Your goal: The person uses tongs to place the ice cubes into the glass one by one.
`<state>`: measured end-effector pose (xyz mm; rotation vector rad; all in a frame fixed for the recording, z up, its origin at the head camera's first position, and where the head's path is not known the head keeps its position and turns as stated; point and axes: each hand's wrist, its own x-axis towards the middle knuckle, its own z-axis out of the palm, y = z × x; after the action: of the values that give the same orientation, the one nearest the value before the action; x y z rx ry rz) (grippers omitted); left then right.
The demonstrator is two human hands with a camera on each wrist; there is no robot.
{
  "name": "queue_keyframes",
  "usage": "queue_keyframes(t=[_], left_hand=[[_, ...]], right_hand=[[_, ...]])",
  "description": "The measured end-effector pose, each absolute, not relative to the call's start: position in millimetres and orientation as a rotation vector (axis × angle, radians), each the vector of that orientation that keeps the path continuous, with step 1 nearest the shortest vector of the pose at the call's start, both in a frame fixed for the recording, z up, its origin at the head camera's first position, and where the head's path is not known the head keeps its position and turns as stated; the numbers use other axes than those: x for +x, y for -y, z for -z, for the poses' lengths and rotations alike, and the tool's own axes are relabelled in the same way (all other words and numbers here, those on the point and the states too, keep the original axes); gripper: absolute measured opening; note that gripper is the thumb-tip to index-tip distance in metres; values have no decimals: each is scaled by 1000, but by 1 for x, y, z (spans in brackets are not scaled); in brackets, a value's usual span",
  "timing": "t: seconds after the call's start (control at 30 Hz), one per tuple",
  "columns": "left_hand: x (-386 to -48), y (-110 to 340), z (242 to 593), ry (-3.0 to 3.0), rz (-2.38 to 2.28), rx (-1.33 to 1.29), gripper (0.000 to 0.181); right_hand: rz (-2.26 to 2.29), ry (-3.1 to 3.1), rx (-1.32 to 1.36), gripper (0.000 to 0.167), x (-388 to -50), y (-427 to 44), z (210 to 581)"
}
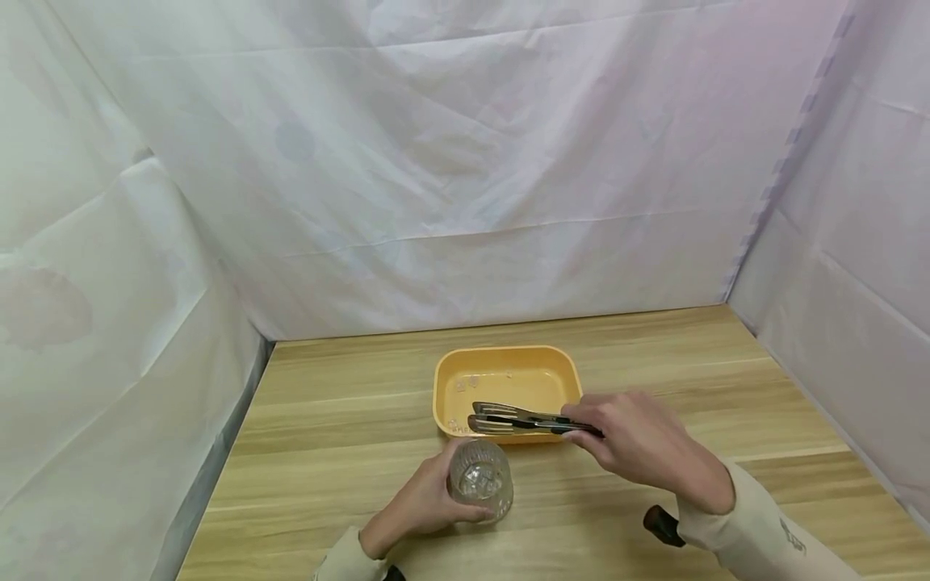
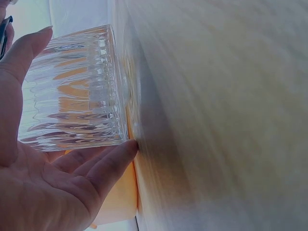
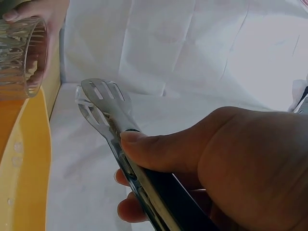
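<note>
My left hand (image 1: 429, 494) grips a clear ribbed glass (image 1: 481, 478), thumb on one side and fingers on the other, just in front of the yellow tub (image 1: 559, 355). In the left wrist view the glass (image 2: 77, 96) stands low by the tabletop. My right hand (image 1: 643, 440) holds metal tongs (image 1: 534, 420) by their dark handles. The slotted tips hang above the near side of the tub. A clear, ice-like piece (image 3: 82, 95) shows between the tips in the right wrist view. Small clear pieces (image 1: 461, 386) lie in the tub.
The wooden table (image 1: 327, 452) bears the tub and the glass. White cloth (image 1: 465, 177) hangs behind the table and along both sides. A dark object (image 1: 663, 524) sits by the right sleeve.
</note>
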<state>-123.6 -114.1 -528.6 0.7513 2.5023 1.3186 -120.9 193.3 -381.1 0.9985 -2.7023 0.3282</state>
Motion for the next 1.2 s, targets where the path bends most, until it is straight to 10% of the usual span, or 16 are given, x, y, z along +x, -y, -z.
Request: queue_keyframes(t=[1.2], left_hand=[[-123,113,526,-2525,-1291,752,109]], right_hand=[[-359,2671,1103,11,-111,-186,386]])
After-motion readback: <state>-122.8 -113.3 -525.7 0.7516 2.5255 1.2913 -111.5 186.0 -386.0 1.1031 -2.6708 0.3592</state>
